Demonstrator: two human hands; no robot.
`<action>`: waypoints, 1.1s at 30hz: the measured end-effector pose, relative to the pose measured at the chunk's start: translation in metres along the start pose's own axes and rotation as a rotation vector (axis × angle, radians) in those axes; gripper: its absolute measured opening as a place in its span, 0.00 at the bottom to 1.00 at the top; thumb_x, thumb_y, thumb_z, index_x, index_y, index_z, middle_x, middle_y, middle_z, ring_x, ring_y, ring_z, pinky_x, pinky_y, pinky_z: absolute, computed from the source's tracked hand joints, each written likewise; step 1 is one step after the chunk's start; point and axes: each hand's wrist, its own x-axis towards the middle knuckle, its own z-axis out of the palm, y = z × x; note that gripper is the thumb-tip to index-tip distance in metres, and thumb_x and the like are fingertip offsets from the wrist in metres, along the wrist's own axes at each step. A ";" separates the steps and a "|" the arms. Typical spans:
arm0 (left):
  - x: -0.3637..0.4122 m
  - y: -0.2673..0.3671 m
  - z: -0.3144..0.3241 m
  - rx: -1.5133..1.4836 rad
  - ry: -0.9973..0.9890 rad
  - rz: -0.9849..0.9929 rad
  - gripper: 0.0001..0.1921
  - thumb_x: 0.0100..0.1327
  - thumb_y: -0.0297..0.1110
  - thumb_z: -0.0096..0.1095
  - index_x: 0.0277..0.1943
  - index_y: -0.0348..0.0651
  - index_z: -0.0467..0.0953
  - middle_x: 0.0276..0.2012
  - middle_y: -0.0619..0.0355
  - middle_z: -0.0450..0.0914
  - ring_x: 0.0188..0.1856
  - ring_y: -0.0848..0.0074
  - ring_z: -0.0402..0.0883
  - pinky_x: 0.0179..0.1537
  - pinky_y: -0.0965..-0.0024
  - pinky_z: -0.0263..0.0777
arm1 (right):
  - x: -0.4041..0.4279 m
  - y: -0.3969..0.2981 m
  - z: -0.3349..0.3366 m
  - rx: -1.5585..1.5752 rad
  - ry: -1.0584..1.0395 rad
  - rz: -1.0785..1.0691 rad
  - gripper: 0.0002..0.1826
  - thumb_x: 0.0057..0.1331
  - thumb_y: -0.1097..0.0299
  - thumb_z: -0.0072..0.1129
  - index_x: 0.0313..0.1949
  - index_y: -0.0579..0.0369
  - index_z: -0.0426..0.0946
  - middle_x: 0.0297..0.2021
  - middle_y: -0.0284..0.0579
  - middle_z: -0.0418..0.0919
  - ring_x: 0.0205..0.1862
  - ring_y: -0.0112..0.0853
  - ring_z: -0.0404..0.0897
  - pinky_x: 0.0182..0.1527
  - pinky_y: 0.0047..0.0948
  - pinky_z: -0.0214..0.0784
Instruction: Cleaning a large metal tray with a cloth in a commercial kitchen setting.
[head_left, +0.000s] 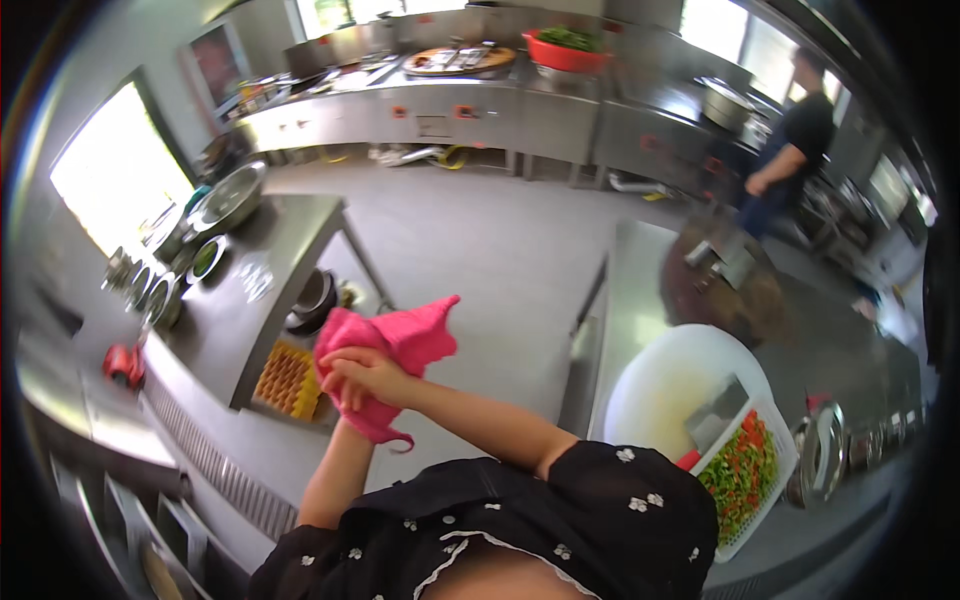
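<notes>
A crumpled pink cloth (420, 330) is between my two hands, in front of my body and above the floor. My right hand (371, 376) lies across it with the fingers bent over its near side. The cloth covers most of my left hand (358, 416), so its fingers are largely hidden; the forearm comes up from below. One loose corner of the cloth spreads to the right, and a thin end hangs under the hands.
At right, a steel table (637, 255) holds a white round board (652, 382), a cleaver (716, 412) and a white basket (784, 469) of chopped vegetables. Bowls stand on the left table (300, 217), above an egg tray (285, 379). A person (795, 142) stands by the far-right counter.
</notes>
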 end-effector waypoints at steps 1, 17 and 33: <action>0.018 0.002 0.005 -0.001 -0.021 -0.025 0.18 0.63 0.43 0.37 0.46 0.39 0.66 0.37 0.53 0.73 0.40 0.69 0.73 0.42 0.69 0.69 | 0.012 -0.011 -0.013 -0.097 0.007 -0.115 0.12 0.64 0.67 0.41 0.43 0.61 0.67 0.27 0.43 0.77 0.16 0.23 0.73 0.15 0.15 0.64; 0.269 0.006 0.179 1.117 -0.312 0.698 0.19 0.49 0.16 0.46 0.48 0.32 0.65 0.49 0.46 0.66 0.52 0.58 0.65 0.51 0.65 0.60 | 0.076 -0.119 -0.266 0.529 0.580 -0.211 0.20 0.60 0.46 0.40 0.41 0.45 0.68 0.38 0.35 0.72 0.42 0.27 0.69 0.46 0.28 0.60; 0.545 -0.036 0.404 0.306 -0.478 -0.196 0.15 0.58 0.38 0.48 0.46 0.41 0.67 0.40 0.46 0.73 0.39 0.63 0.73 0.41 0.66 0.66 | 0.100 -0.242 -0.445 -1.804 1.034 -0.253 0.22 0.56 0.50 0.44 0.47 0.47 0.63 0.40 0.39 0.72 0.43 0.31 0.70 0.45 0.31 0.61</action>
